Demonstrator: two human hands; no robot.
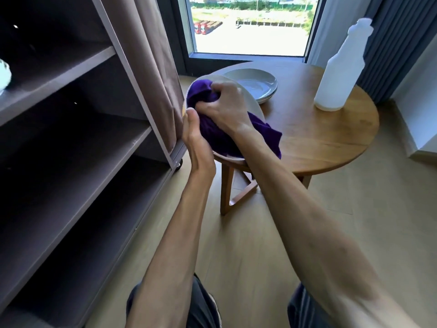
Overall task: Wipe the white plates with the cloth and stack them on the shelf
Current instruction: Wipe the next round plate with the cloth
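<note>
Plates: three in all. One held plate [256, 107] in hands, two in stack [255, 85] on table [331, 138]. Cloth [267, 133]: one, purple. Bottle [340, 69]: one, white plastic. Table: one, round, wooden. Shelf unit [78, 129]: one, three boards visible. Hands: two, left hand [196, 140] and right hand [224, 105]. Window [250, 24]: one. Curtains: two, brown curtain [146, 62] and blue curtain [402, 43].
</note>
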